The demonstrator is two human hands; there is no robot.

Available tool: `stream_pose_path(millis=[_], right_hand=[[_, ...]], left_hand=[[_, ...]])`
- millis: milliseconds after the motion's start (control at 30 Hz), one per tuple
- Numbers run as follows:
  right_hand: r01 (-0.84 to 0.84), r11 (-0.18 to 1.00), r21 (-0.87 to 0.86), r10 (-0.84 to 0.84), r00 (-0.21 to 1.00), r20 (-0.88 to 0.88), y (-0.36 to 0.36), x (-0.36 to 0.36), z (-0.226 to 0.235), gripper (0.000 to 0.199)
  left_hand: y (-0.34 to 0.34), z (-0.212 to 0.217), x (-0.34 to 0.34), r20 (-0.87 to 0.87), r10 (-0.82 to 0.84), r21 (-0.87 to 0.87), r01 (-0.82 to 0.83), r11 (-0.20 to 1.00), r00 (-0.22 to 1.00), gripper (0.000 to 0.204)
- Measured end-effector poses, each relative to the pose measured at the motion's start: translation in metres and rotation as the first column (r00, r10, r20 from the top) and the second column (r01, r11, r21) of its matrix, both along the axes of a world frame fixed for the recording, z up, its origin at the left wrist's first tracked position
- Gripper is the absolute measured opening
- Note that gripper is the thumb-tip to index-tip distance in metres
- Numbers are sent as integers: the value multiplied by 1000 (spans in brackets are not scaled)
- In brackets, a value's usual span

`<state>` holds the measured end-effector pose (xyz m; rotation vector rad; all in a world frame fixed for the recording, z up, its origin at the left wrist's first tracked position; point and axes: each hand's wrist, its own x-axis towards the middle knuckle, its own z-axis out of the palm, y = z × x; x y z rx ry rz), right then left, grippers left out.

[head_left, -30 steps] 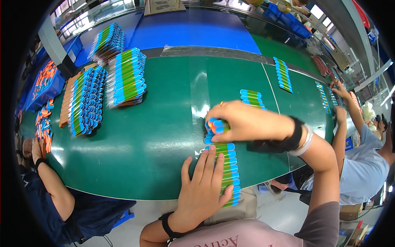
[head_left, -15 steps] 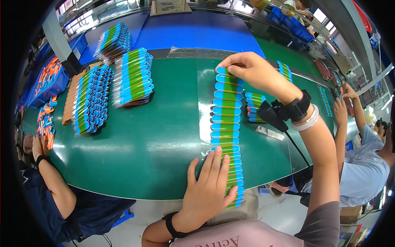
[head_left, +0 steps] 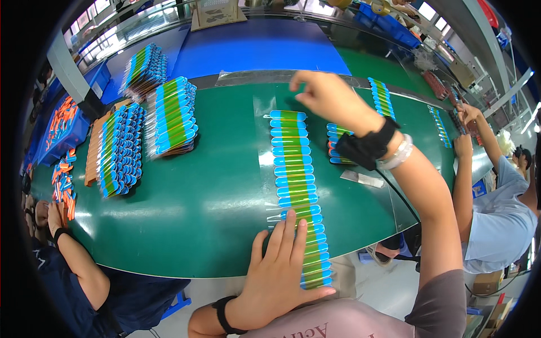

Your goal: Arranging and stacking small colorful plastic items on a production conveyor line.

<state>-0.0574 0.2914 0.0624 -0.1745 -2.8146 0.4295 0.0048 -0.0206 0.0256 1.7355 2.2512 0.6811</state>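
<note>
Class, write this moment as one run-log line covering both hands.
left hand: spread over long row of round-ended blue-and-green pieces | right hand: off row, near its far end, nothing visibly held

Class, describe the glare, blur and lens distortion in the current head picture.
Head view: pale glare on the green tabletop; head view: right hand looks slightly soft, perhaps from motion; head view: tabletop's near edge bows downward, corners black.

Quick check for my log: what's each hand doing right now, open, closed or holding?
Left hand: open, fingers spread, resting on the blue-and-green strip.
Right hand: loosely curled, partly open; nothing visible in it.
</note>
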Motion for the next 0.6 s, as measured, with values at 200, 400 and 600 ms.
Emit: stream_pose_path(millis=[200, 400, 600], right_hand=[[49, 998, -45, -30, 938, 346, 45, 67, -4, 30], [2, 962, -274, 65, 970, 233, 42, 76, -1, 20], [-98, 971, -219, 74, 991, -115, 17, 35, 52, 28]], left_hand=[[8, 14, -24, -122, -165, -34, 162, 986, 979, 77], [39, 33, -74, -49, -401, 43, 403, 914, 915, 44], [79, 21, -121, -371, -86, 178, 162, 971, 925, 48]])
